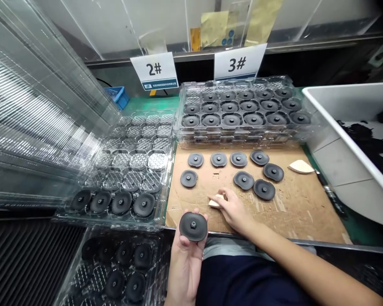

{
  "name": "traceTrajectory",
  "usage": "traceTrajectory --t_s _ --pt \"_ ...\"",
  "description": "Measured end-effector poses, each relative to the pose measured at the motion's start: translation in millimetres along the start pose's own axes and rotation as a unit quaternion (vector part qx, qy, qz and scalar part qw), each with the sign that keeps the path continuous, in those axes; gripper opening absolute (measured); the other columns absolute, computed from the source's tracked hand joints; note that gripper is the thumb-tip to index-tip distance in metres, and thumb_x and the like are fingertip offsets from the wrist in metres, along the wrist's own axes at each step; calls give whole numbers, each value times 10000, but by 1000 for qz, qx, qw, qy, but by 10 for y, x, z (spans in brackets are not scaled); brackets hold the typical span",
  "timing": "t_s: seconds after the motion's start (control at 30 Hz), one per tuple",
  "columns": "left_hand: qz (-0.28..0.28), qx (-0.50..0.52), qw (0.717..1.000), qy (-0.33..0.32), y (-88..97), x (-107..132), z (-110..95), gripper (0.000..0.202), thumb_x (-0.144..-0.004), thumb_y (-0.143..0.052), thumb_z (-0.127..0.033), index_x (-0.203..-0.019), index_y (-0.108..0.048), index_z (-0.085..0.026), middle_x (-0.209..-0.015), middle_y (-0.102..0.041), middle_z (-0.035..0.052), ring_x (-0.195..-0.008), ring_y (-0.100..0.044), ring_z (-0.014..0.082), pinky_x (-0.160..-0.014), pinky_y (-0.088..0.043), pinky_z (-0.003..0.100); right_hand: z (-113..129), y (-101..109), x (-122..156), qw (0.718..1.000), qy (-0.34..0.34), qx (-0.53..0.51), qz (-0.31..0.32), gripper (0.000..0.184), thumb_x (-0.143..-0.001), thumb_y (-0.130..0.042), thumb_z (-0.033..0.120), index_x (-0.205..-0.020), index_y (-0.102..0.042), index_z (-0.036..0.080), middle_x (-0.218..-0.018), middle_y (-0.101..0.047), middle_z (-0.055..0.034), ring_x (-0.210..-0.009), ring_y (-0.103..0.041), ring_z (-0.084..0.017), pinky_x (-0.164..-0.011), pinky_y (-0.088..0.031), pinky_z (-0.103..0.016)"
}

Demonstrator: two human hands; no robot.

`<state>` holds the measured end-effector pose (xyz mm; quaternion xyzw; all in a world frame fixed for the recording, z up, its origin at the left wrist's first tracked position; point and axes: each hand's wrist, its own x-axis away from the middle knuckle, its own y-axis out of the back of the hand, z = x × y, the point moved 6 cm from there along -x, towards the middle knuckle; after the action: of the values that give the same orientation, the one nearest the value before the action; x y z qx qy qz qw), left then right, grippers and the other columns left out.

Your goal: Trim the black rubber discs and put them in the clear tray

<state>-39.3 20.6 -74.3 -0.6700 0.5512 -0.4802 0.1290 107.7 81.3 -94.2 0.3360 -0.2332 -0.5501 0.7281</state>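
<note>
My left hand (187, 259) is palm up and holds a dark rubber diaphragm disc (193, 226) with a central stud on its fingers. My right hand (232, 208) rests on a cardboard sheet (293, 212), its fingers pressing a cream foam sponge wedge (216, 200). Several matching discs, such as one (189, 178) just above the sponge, lie flat on the cardboard. Another sponge wedge (301, 167) sits at the sheet's right edge.
Stacked clear plastic trays (242, 127) hold rows of discs behind the cardboard, under cards marked 2# and 3#. More clear trays (115, 182) with discs stand to the left. A white plastic bin (347, 140) with dark scraps stands at the right.
</note>
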Motion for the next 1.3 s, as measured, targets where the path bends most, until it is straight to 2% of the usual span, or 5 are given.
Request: traceTrajectory --t_s 0.43,0.63,1.03,1.2,1.3 --pt "30 -40 999 8 -300 -22 87 573 -588 -791 -369 -1132 -633 -278 -1183 -653 86 -1112 -587 275 -963 -468 356 397 717 144 987 -50 -137 -59 228 -909 -453 281 -1041 -616 192 -964 -673 -54 -812 -616 -158 -687 -486 -263" --pt "55 -91 994 33 -480 25 208 422 -729 -698 -348 -1131 -628 -243 -1168 -651 77 -1087 -594 232 -930 -482 308 1118 1021 174 975 118 -188 -2 223 -891 -424 125 -1001 -617 118 -890 -663 -71 -821 -604 -144 -757 -483 -252" --pt "57 -128 990 13 -734 95 311 488 -591 -806 -308 -1056 -656 -305 -1068 -697 2 -923 -661 170 -780 -533 197 896 1187 432 967 107 -232 13 183 -867 -464 69 -939 -625 120 -889 -660 -44 -810 -593 -106 -750 -471 -192" --pt "93 -152 983 42 -879 129 435 373 -645 -773 -298 -1005 -681 -264 -993 -710 26 -929 -653 179 -790 -531 218 827 1441 486 959 133 -208 -135 217 -897 -432 121 -1020 -605 74 -887 -657 -93 -802 -593 -141 -771 -483 -261" --pt "79 -141 986 47 -895 146 441 495 -570 -817 -310 -1040 -663 -308 -1075 -693 2 -918 -662 183 -784 -542 233 832 1386 529 961 138 -239 -27 184 -877 -463 82 -985 -610 110 -914 -668 -62 -839 -597 -118 -789 -476 -212"
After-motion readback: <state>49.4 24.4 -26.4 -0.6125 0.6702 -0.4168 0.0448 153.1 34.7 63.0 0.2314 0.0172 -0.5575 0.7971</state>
